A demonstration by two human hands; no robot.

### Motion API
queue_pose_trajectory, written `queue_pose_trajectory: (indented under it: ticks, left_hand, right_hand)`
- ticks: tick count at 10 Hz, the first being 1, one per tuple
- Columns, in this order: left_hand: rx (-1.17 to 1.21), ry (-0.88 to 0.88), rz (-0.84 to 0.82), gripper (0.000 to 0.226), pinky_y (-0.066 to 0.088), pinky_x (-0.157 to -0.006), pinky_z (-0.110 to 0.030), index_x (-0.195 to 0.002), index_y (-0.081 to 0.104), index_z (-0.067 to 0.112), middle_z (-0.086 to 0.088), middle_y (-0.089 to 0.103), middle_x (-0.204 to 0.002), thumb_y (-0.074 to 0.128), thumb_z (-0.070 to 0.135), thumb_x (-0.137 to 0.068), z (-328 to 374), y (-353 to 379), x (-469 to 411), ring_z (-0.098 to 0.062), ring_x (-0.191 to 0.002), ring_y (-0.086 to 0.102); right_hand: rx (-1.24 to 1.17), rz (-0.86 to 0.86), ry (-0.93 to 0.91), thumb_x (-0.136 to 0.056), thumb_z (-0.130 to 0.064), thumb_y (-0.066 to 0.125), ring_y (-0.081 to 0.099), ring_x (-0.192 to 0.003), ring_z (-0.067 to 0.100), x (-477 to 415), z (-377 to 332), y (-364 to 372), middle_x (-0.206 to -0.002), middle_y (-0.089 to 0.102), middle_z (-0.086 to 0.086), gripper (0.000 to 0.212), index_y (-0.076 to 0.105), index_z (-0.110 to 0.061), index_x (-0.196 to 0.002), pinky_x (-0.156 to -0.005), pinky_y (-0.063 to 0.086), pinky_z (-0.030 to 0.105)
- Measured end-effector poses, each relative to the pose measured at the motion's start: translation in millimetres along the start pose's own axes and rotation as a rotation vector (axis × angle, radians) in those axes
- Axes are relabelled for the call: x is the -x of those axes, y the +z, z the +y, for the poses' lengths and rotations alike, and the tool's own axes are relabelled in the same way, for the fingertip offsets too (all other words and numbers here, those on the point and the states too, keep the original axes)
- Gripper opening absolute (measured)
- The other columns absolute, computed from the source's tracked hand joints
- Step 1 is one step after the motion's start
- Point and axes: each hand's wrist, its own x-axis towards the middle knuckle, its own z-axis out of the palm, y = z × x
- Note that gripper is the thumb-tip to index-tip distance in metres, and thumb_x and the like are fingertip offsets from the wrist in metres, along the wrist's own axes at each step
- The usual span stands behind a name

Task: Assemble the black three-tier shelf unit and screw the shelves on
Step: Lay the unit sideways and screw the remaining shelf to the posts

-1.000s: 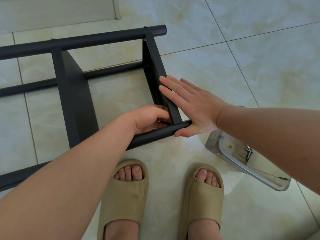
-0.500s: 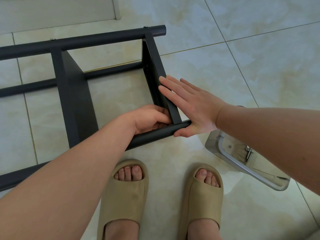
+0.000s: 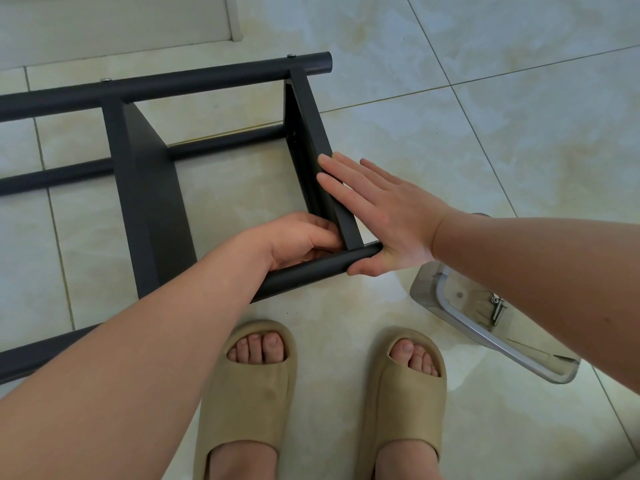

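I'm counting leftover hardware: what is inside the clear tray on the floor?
A few silver screws lie inside the clear tray. The right forearm covers its far part, so anything there cannot be seen.

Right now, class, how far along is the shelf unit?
Done: two shelves span from the far pole, where screw heads show, to the near pole. In hand: right hand braces the end shelf, left hand works its near corner. Left: screws lie in the tray.
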Motion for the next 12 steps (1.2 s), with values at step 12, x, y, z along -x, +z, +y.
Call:
queue_pose_trajectory:
  ticks: [12]
  left_hand:
    - [-0.002,-0.012,-0.026,0.016,0.055,-0.076,-0.035,-0.096,0.071,0.002,-0.015,0.071,-0.085,0.055,0.000,-0.092,0.2,0.0,-1.3,-0.023,-0.073,0.069]
  right_hand:
    - [0.000,0.013,0.000,-0.080,-0.081,0.044,0.003,-0.156,0.034,0.2,0.1,0.6,-0.168,0.002,0.016,0.118,0.009,-0.002,-0.160,-0.123,0.019,0.056]
